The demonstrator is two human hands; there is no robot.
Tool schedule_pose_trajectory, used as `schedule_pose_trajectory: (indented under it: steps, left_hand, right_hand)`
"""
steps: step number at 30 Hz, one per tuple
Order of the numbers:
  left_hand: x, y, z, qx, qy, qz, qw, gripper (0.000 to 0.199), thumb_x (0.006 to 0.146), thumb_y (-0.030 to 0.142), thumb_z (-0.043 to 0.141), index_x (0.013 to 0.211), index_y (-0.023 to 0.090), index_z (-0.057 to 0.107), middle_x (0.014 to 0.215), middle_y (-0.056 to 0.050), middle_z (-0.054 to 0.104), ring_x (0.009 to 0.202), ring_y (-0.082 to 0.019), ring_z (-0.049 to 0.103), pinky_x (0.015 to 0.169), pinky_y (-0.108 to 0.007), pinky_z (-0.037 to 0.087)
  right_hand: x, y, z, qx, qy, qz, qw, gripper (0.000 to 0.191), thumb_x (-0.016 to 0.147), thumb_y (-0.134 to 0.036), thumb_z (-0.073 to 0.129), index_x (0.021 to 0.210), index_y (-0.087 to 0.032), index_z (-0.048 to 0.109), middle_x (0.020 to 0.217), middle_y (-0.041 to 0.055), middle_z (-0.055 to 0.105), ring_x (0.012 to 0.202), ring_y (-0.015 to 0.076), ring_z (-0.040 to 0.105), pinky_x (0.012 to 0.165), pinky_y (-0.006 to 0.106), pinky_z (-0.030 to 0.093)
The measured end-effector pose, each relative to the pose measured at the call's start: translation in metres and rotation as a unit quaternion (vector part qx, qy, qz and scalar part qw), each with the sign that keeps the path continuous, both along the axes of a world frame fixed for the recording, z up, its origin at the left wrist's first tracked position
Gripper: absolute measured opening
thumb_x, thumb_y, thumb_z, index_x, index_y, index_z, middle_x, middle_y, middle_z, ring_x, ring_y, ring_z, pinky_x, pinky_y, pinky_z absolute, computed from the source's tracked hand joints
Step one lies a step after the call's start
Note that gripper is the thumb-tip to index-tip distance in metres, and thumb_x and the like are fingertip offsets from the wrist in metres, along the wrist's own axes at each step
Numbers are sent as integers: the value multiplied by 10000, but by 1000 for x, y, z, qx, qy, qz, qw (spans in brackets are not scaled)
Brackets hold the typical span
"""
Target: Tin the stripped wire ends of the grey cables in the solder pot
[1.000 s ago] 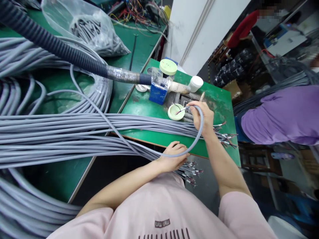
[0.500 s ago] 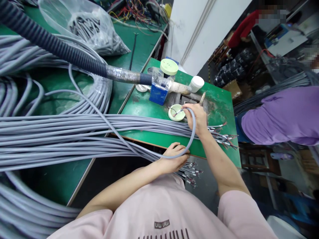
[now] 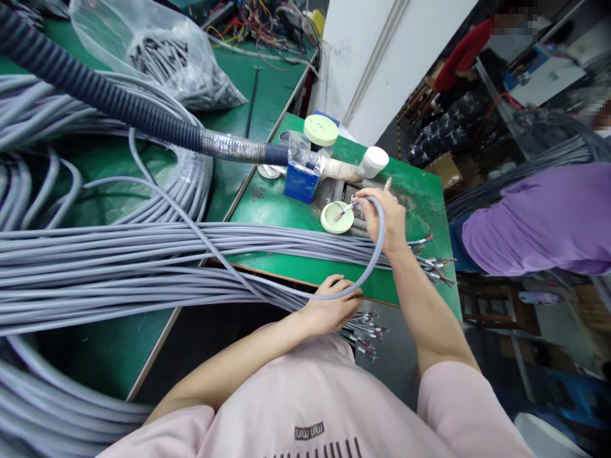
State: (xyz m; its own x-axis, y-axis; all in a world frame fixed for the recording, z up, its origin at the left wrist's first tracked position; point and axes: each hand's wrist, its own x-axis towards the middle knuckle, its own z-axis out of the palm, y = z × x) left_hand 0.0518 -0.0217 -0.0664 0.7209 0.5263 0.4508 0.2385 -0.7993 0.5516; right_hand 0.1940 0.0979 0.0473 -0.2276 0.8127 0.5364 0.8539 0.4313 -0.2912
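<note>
Pinched in the fingers of my right hand (image 3: 389, 219) is the end of a grey cable (image 3: 377, 254), which bends in a loop back towards my left hand. Its thin stripped wires (image 3: 340, 215) point down into a small pale green dish (image 3: 324, 224). My left hand (image 3: 331, 305) is closed around a bundle of grey cables (image 3: 267, 291) at the table's front edge, and the looped cable crosses over its back. Stripped cable ends (image 3: 367, 331) stick out past this hand. More grey cables (image 3: 296, 240) lie across the green table behind it.
A ribbed black hose (image 3: 143, 121) reaches over the table to a blue box (image 3: 301, 181). Nearby stand a white tub (image 3: 375, 161) and a green-lidded jar (image 3: 321, 130). Coiled cable (image 3: 195, 172) and a plastic bag (image 3: 200, 76) lie left. A person in purple (image 3: 539, 219) is at right.
My right hand has shifted slightly right, carrying the cable end with it, and the wires now sit a little further right over the dish. My left hand has stayed in place.
</note>
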Motion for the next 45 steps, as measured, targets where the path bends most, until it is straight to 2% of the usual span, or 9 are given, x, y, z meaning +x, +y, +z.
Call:
schedule_pose_trajectory:
  steps: [6, 14, 33, 36, 39, 41, 42, 44, 45]
  left_hand:
    - [0, 0, -1, 12, -9, 4, 1000, 208, 918, 248, 480, 1055, 194, 627, 1171, -60, 645, 1139, -202, 535, 1031, -397, 296]
    - [-1, -1, 2, 12, 1, 5, 1000, 229, 935, 247, 449, 1052, 204, 640, 1180, -69, 650, 1139, -194, 531, 1043, -415, 275]
    - [1, 1, -4, 48, 17, -3, 999, 196, 910, 219, 480, 1049, 187, 615, 1196, -56, 641, 1137, -197, 514, 1033, -425, 277]
    - [3, 2, -7, 23, 18, -13, 999, 213, 915, 212, 468, 1060, 184, 622, 1215, -71, 637, 1153, -214, 521, 1043, -449, 278]
    - [-4, 3, 6, -70, -10, -49, 996, 207, 904, 228, 498, 1038, 185, 649, 1192, -92, 655, 1160, -242, 540, 1067, -486, 273]
    - [-17, 4, 27, -191, -63, -121, 972, 197, 887, 271, 549, 1018, 191, 673, 1087, -86, 699, 1095, -229, 592, 1060, -453, 326]
    - [-25, 4, 39, -275, -101, -185, 938, 219, 879, 295, 574, 1039, 185, 676, 1034, -86, 716, 1002, -198, 638, 1004, -384, 404]
    - [-39, 7, 62, -426, -155, -311, 835, 263, 883, 312, 576, 1075, 168, 684, 1013, -109, 724, 919, -180, 675, 862, -295, 506]
    - [-44, 9, 72, -476, -177, -338, 793, 271, 876, 320, 589, 1064, 156, 695, 963, -118, 732, 895, -188, 684, 825, -291, 524]
  right_hand:
    - [34, 1, 23, 78, -5, -74, 994, 220, 938, -361, 452, 939, -232, 630, 939, 36, 707, 904, 217, 623, 841, 368, 443]
    - [75, 38, -1, 50, -29, -119, 991, 190, 906, -319, 474, 896, -216, 634, 859, 51, 698, 807, 215, 603, 758, 341, 423]
    - [78, 71, -29, -40, -98, -131, 986, 192, 894, -293, 454, 912, -213, 628, 855, 54, 684, 847, 231, 570, 806, 355, 381]
    - [77, 72, -28, -38, -95, -124, 987, 191, 892, -299, 462, 892, -212, 632, 844, 51, 685, 838, 229, 573, 807, 360, 389]
    - [74, 56, -13, 0, -74, -110, 991, 198, 899, -321, 470, 888, -212, 636, 856, 46, 690, 846, 225, 584, 817, 371, 403]
    - [70, 33, 3, 44, -49, -92, 994, 198, 907, -326, 479, 906, -214, 642, 885, 44, 697, 868, 218, 600, 840, 382, 421]
    - [68, 18, 10, 63, -33, -79, 994, 192, 911, -312, 483, 921, -216, 648, 906, 46, 703, 892, 216, 611, 857, 390, 434]
    - [63, -17, 21, 86, 7, -16, 996, 172, 907, -248, 507, 993, -229, 654, 979, 47, 712, 940, 213, 638, 855, 399, 481]
    - [60, -35, 23, 95, 23, 35, 995, 174, 888, -213, 538, 1016, -239, 652, 1041, 49, 710, 971, 216, 649, 855, 407, 503]
